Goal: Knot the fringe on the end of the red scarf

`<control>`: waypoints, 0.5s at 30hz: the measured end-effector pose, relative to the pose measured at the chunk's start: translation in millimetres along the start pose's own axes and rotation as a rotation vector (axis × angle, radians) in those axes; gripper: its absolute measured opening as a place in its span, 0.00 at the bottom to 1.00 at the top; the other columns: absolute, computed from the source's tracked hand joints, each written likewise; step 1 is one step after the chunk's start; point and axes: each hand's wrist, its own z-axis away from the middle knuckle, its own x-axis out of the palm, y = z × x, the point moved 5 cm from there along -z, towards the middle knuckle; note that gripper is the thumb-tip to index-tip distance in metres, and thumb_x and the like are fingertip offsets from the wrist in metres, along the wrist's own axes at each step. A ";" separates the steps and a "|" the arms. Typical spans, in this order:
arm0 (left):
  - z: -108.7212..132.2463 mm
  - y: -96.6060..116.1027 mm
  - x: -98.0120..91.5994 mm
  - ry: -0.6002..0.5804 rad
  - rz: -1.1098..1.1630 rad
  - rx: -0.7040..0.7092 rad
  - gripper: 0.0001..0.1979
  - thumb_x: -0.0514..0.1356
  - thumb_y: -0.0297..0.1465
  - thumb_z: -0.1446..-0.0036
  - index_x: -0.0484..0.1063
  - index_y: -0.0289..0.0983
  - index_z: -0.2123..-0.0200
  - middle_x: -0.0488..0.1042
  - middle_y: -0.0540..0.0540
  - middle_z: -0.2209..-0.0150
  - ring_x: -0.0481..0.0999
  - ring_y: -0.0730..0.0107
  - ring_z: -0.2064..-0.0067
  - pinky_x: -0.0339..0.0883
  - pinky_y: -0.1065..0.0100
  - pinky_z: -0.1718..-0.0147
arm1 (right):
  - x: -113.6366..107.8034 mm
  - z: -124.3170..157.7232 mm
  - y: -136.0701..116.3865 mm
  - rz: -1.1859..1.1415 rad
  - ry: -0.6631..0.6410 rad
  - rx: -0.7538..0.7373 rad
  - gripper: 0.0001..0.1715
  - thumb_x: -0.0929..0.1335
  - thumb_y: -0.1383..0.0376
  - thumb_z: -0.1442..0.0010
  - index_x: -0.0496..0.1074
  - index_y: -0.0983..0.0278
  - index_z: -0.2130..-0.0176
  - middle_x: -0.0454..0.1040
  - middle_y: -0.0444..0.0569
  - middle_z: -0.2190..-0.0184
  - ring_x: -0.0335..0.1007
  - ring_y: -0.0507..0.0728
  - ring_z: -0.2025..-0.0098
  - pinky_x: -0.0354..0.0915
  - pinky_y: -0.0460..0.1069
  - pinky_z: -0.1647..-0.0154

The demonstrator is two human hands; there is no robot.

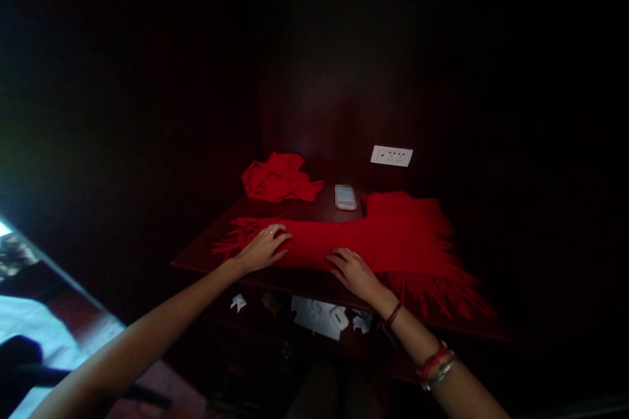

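Note:
A red fringed cloth, like a scarf, lies spread along the dark table, its fringes fanning out at both ends. On its left part rests my left hand, fingers stretched out over the fabric near the left fringe. My right hand touches the front edge of the cloth around its middle, fingers spread and slightly bent. Neither hand grips anything that I can see. At the right the cloth widens, with a thicker red layer reaching toward the back wall.
A crumpled red cloth lies at the back left of the table. Beside it is a phone with a lit screen. A white socket plate is on the wall. Below the tabletop, white papers and a small white case lie.

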 end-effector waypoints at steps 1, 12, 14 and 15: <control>0.7 5.3 -0.4 -0.046 0.029 0.063 0.19 0.48 0.38 0.45 0.59 0.38 0.50 0.59 0.42 0.52 0.59 0.64 0.50 0.54 0.64 0.52 | 0.2 -0.2 -2.1 0.022 -0.023 -0.013 0.17 0.58 0.66 0.43 0.64 0.62 0.54 0.66 0.51 0.58 0.60 0.55 0.56 0.57 0.50 0.53; -0.4 -6.5 -6.3 -0.247 0.002 0.164 0.13 0.50 0.27 0.45 0.64 0.39 0.56 0.66 0.46 0.58 0.67 0.71 0.58 0.60 0.73 0.60 | 6.4 -29.8 -20.1 0.182 -0.084 -0.080 0.13 0.58 0.64 0.42 0.69 0.64 0.64 0.66 0.50 0.63 0.62 0.53 0.61 0.58 0.46 0.59; 2.5 -9.0 -3.4 -0.283 -0.070 0.173 0.17 0.50 0.22 0.48 0.63 0.40 0.55 0.66 0.46 0.58 0.68 0.70 0.59 0.62 0.73 0.63 | 11.0 -33.2 -21.3 0.210 -0.085 -0.075 0.12 0.59 0.65 0.43 0.70 0.65 0.65 0.67 0.50 0.64 0.62 0.54 0.62 0.58 0.47 0.59; 3.6 -10.7 -2.8 -0.281 -0.106 0.158 0.19 0.49 0.20 0.49 0.63 0.40 0.55 0.66 0.46 0.58 0.68 0.70 0.60 0.62 0.73 0.65 | 13.1 -34.0 -21.7 0.224 -0.084 -0.077 0.12 0.59 0.66 0.43 0.70 0.65 0.66 0.68 0.50 0.66 0.63 0.54 0.63 0.58 0.47 0.59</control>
